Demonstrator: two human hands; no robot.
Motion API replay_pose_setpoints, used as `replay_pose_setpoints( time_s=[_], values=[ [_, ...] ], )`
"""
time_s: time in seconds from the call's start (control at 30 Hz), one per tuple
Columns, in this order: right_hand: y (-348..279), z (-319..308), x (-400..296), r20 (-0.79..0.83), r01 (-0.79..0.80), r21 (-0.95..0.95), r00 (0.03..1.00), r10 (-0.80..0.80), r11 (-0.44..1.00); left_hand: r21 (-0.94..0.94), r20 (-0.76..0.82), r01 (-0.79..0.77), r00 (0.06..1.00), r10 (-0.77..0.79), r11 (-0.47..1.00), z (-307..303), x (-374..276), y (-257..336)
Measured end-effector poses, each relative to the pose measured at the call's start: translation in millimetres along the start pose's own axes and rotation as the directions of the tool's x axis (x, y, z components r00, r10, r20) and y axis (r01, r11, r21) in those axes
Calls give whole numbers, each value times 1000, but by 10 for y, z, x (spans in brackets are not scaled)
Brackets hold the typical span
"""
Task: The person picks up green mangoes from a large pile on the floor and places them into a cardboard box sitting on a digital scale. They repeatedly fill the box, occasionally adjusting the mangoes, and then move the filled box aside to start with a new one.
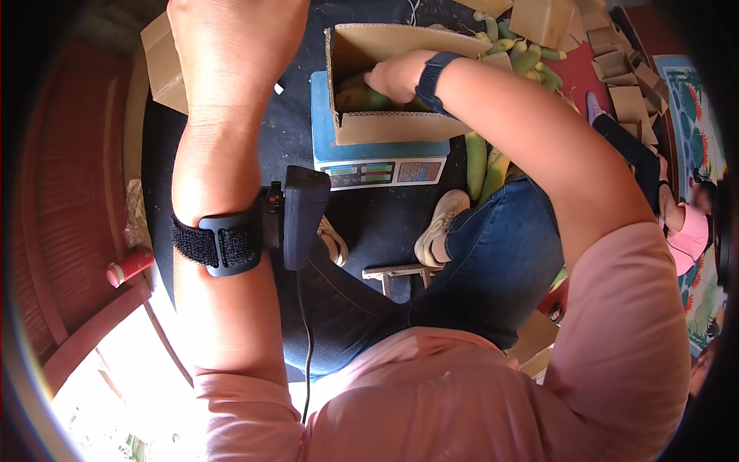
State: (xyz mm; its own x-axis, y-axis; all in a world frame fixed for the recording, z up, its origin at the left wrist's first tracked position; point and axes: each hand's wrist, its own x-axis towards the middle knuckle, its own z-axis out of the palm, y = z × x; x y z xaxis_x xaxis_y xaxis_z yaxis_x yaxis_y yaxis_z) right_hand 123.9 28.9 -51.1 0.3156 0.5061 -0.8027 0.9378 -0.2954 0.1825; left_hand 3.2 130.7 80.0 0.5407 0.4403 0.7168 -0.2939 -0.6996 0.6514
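Note:
An open cardboard box (398, 127) rests on the blue plate of a digital scale (381, 151), with greenish long produce (361, 99) inside. My right hand (395, 78) reaches into the box, on or just above the produce. Its fingertips are partly hidden, so its grip is unclear. My left hand (239, 43) is raised close to the camera at the upper left, left of the box. Its fingers are cut off by the top edge. A dark device is strapped to my left forearm, a cable running down from it.
Long green and yellow vegetables (525, 58) lie beyond and right of the box. Flattened and open cartons (629, 110) stand at the far right, near a seated person in pink. A low wooden stool (398, 270) is between my legs. A red bottle (131, 267) lies left.

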Motion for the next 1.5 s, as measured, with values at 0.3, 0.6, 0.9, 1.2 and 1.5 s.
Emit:
replay_pose_setpoints(
  time_s=[0.3,0.6,0.9,1.2,1.5],
  values=[
    [311,30,-90,-140,72,228,989,-40,971,-10,22,-34,999,34,999,19,-30,1],
    [896,269,-1612,-591,288,600,789,170,747,-16,55,58,997,-57,998,18,69,-275],
    [1177,2155,-3049,-438,108,862,650,621,494,143,92,-105,991,93,984,231,-82,-127],
    [216,4076,-3177,-187,169,981,660,727,99,277,352,-253,924,147,927,511,-198,-221],
    [-1981,5459,-2438,83,-101,995,814,575,-1,183,629,-344,761,159,921,759,-402,-458]
  ],
)
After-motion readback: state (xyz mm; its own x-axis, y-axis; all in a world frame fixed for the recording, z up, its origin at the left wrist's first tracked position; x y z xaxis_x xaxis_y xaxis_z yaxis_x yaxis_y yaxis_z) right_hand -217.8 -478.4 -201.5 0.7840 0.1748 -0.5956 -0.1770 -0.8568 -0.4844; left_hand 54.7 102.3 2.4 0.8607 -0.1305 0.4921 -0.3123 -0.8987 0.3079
